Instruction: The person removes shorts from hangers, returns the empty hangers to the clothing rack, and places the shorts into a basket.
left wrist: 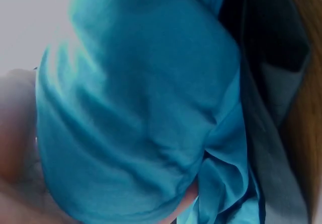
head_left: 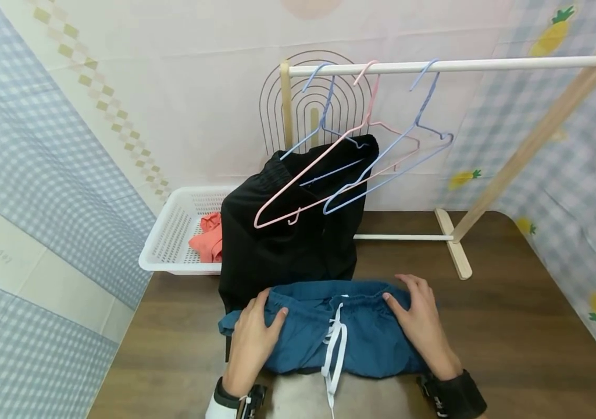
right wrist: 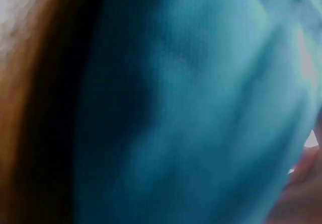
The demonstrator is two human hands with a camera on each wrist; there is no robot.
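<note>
head: left hand (head_left: 252, 337) and right hand (head_left: 419, 326) rest spread-fingered on blue shorts (head_left: 366, 337), white drawstring (head_left: 333, 349) visible | wrists: blurred blue cloth only

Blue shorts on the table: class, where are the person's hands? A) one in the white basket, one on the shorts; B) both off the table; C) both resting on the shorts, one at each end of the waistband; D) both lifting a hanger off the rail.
C: the left hand and right hand lie on the blue shorts, either side of the white drawstring.
</note>
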